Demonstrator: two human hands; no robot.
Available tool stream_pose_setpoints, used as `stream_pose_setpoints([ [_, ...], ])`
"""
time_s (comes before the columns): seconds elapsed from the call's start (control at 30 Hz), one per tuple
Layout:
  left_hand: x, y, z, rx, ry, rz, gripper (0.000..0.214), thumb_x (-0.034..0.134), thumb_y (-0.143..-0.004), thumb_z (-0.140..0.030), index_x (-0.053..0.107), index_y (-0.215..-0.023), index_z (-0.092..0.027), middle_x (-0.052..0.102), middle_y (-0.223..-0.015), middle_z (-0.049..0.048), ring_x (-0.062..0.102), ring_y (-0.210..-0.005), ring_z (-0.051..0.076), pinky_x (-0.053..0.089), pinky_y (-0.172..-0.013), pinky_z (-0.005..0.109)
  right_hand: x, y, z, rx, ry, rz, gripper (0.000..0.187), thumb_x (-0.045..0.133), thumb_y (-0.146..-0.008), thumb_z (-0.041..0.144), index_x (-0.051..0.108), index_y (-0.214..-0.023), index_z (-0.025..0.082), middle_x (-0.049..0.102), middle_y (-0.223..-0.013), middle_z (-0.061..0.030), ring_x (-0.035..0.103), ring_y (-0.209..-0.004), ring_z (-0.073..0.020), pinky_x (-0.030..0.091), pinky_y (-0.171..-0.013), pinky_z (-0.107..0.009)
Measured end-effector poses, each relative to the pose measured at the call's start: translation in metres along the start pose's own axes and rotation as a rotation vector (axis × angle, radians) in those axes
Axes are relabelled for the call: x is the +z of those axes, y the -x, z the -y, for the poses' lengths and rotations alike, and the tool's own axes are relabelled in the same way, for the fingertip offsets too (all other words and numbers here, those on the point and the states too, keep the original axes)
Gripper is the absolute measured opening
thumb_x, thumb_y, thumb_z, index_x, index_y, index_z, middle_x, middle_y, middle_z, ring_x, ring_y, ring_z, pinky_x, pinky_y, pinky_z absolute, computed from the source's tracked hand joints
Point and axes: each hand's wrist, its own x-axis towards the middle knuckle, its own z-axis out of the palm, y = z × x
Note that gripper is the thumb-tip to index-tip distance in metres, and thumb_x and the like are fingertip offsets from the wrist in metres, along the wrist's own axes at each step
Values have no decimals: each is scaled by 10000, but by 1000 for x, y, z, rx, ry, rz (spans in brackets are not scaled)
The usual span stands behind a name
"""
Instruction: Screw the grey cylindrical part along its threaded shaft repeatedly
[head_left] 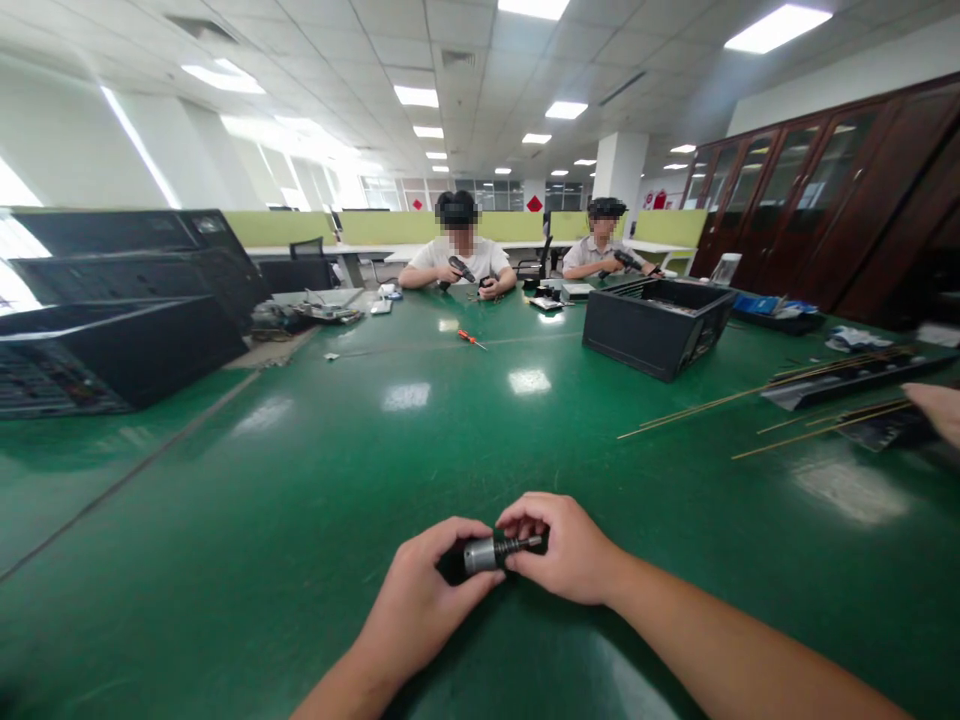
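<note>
On the green counter [337,450], the black case [626,335] at right sits open side up, presumably for access to contents too small to tell. Front and centre, the left hand [429,580] has its grip round the body of a cylindrical metal part [480,556], and the right hand [568,550] pinches its spring-wound shaft [531,542], likely to steady both ends.

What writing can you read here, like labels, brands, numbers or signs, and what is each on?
No text can be read in this picture.
Metal cylinder with a coiled shaft, between the left hand and right hand: no lettering I can make out.
Red diamond decorations in the background: any writing is too small.
Dark box-shaped casing: no readable label.
</note>
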Motion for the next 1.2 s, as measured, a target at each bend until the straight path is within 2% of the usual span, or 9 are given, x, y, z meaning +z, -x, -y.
stream_pose_setpoints([
  [0.23, 2, 2, 3, 25, -23, -64, 269, 801, -729, -338, 751, -977, -248, 781, -910, 13, 735, -834, 215, 578, -796, 301, -2, 2, 5, -44, 17, -30, 145, 741, -729, 174, 765, -870, 196, 722, -824, -22, 654, -758, -164, 463, -712, -263],
  [0.63, 1, 4, 2, 85, -40, -82, 262, 808, -748, -300, 736, -998, -268, 776, -930, -16, 734, -849, 189, 573, -789, 272, -4, 1, 7, -11, 22, -16, 129, 749, -741, 205, 779, -865, 191, 729, -800, -30, 657, -737, -168, 464, -692, -266],
  [1.2, 2, 5, 6, 121, -40, -119, 290, 823, -747, -289, 723, -1019, -286, 772, -946, -32, 730, -854, 179, 566, -791, 262, -6, 2, 10, -76, 39, -47, 73, 735, -756, 200, 765, -821, 184, 708, -750, -15, 642, -689, -151, 455, -647, -244],
])
